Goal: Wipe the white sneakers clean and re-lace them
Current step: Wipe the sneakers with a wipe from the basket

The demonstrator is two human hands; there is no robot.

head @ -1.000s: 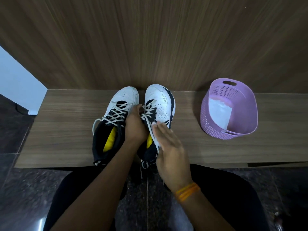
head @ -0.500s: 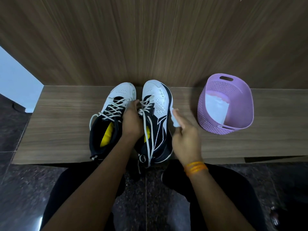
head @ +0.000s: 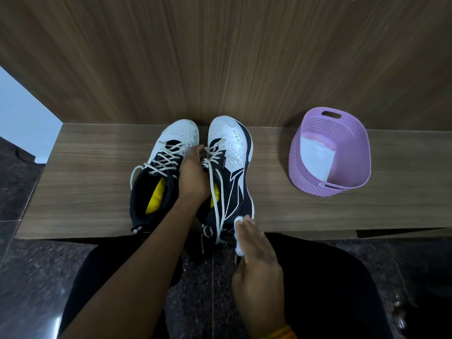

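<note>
Two white and navy sneakers stand side by side on a low wooden bench [head: 93, 182], toes to the wall. The left sneaker [head: 168, 155] is laced, with a yellow insole showing. My left hand [head: 193, 174] grips the tongue and lace area of the right sneaker [head: 232, 162], which is tipped so its navy outer side faces up; its laces hang loose toward the heel. My right hand [head: 256, 260] presses a small white wipe [head: 238, 226] against that shoe's heel side, fingers flat over it.
A lilac perforated plastic basket [head: 352, 148] lies tilted on the bench to the right, with a white packet [head: 316, 160] inside. A wood-panelled wall rises behind the bench. Dark speckled floor and my dark-clothed knees lie below.
My right hand with the wipe has slid from the shoe's mid outer side back to the heel. My left hand stays on the right sneaker.
</note>
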